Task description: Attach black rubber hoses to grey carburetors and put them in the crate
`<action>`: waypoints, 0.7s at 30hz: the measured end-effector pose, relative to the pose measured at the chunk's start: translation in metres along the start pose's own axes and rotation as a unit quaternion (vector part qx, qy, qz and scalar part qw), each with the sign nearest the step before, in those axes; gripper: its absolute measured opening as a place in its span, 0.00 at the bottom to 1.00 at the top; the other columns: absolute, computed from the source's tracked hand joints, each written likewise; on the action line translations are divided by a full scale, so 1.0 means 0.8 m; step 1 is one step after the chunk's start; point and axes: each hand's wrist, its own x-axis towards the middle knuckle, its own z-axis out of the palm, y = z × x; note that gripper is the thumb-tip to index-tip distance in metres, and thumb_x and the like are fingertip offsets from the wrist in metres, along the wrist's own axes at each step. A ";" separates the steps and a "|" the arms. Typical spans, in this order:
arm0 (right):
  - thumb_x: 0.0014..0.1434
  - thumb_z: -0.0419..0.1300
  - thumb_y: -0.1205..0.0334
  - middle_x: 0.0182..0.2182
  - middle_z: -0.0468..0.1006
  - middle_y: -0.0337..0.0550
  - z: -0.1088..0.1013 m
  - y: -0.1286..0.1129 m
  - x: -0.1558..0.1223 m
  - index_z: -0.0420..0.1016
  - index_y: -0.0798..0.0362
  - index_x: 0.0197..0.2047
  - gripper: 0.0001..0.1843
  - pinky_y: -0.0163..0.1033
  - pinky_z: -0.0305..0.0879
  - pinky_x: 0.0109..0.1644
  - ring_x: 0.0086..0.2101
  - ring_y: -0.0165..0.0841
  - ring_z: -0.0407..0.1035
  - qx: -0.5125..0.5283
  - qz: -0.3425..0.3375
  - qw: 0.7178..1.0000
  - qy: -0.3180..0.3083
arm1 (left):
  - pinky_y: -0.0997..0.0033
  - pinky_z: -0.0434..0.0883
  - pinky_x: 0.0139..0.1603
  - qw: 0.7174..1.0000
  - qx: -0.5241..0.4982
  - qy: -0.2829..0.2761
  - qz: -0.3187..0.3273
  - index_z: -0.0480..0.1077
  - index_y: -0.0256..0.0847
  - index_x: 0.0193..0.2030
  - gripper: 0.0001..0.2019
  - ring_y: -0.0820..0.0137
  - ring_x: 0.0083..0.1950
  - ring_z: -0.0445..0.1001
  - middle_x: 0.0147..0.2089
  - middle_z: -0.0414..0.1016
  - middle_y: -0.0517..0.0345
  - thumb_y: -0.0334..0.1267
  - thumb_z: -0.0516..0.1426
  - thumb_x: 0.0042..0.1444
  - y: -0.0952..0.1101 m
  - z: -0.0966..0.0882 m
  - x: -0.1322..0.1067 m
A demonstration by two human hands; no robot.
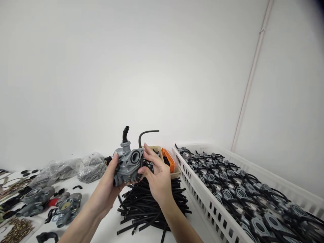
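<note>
A grey metal carburetor is held up above the table, its round bore facing me. My left hand is closed around its left side and underside, thumb on top. On its right side, my right hand pinches a thin black rubber hose, which runs along the body and curves up and to the right. A short black ribbed boot stands upright on the carburetor's top neck. The hose's lower end is partly hidden by my right thumb. Directly below lies a pile of cut black hoses.
A white slotted crate full of carburetors stands at right. Behind my right hand are a cream bin and an orange basket. Loose carburetors, bagged parts and brass fittings lie at left. A white wall rises behind.
</note>
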 end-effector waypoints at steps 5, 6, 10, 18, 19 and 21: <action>0.40 0.76 0.52 0.52 0.78 0.49 -0.005 -0.002 0.006 0.75 0.48 0.44 0.28 0.52 0.59 0.65 0.56 0.44 0.69 0.064 0.019 0.997 -0.048 | 0.64 0.78 0.38 0.999 -0.023 -0.022 -0.032 0.72 0.43 0.51 0.24 0.58 0.48 0.78 0.50 0.79 0.50 0.57 0.57 0.55 0.001 0.001 -0.006; 0.39 0.76 0.51 0.52 0.78 0.49 -0.006 -0.003 0.007 0.74 0.48 0.47 0.31 0.52 0.59 0.64 0.56 0.44 0.69 0.064 0.016 0.996 -0.061 | 0.64 0.79 0.38 0.999 -0.025 -0.025 -0.037 0.72 0.43 0.51 0.24 0.58 0.48 0.78 0.49 0.79 0.49 0.57 0.57 0.56 0.002 0.002 -0.007; 0.38 0.76 0.49 0.52 0.78 0.49 -0.008 -0.007 0.009 0.72 0.47 0.51 0.36 0.48 0.59 0.64 0.57 0.42 0.68 0.068 0.008 0.994 -0.086 | 0.65 0.79 0.38 0.997 -0.052 -0.017 -0.048 0.72 0.42 0.51 0.23 0.60 0.47 0.79 0.48 0.79 0.50 0.56 0.57 0.56 0.003 0.007 -0.014; 0.40 0.76 0.56 0.51 0.77 0.47 -0.006 -0.005 0.011 0.75 0.48 0.44 0.27 0.46 0.70 0.55 0.47 0.40 0.74 0.066 0.024 0.996 -0.045 | 0.60 0.79 0.43 0.998 -0.056 0.011 -0.012 0.74 0.42 0.50 0.25 0.56 0.51 0.78 0.50 0.79 0.48 0.58 0.58 0.55 -0.004 0.009 -0.008; 0.42 0.75 0.58 0.52 0.77 0.47 -0.005 -0.004 0.011 0.75 0.48 0.44 0.25 0.45 0.70 0.54 0.46 0.39 0.74 0.056 0.025 0.997 -0.037 | 0.61 0.79 0.43 0.998 -0.053 0.017 -0.004 0.74 0.42 0.50 0.25 0.56 0.51 0.77 0.51 0.79 0.48 0.58 0.58 0.54 -0.005 0.008 -0.007; 0.44 0.74 0.60 0.53 0.76 0.48 -0.004 -0.002 0.009 0.76 0.49 0.43 0.22 0.45 0.72 0.52 0.44 0.38 0.75 0.045 0.028 0.998 -0.022 | 0.61 0.79 0.44 0.999 -0.042 0.018 0.006 0.73 0.42 0.51 0.26 0.56 0.53 0.77 0.52 0.78 0.49 0.59 0.58 0.53 -0.006 0.007 -0.006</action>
